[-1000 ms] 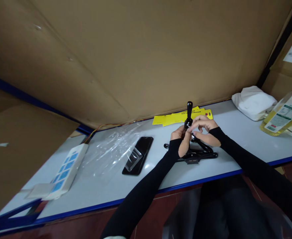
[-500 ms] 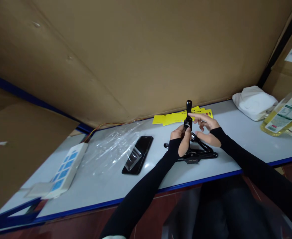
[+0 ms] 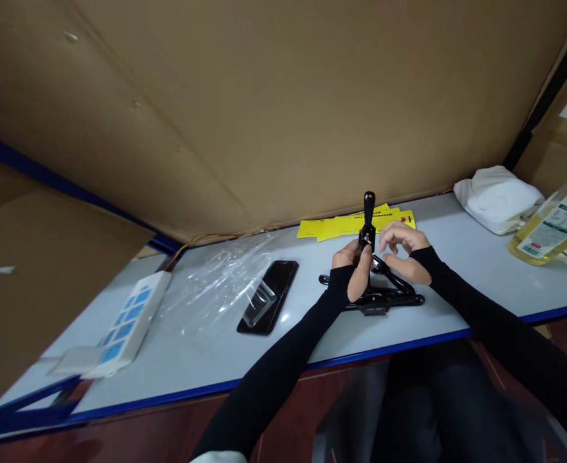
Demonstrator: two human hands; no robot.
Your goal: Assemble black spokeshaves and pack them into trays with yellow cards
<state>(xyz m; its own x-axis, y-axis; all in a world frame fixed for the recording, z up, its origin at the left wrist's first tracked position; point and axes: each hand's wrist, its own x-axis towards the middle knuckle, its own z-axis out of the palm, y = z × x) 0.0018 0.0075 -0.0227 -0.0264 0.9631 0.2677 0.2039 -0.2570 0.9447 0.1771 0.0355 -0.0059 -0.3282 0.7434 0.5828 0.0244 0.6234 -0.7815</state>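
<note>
Adjustment of black tool (image 3: 368,222), probably. Held upright, pinched in left hand (image 3: 357,271), near other black tools (image 3: 399,300) on table (image 3: 461,263). Half-open right hand (image 3: 411,244) just alongside, nothing visible in it. Likely calls next for right-hand touch on metal fitting (image 3: 367,239).

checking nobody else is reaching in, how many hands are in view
2. The left hand holds a black tool; the right hand is just to the right of it, fingers curled. No others show, and neither hand is fully hidden.
</note>
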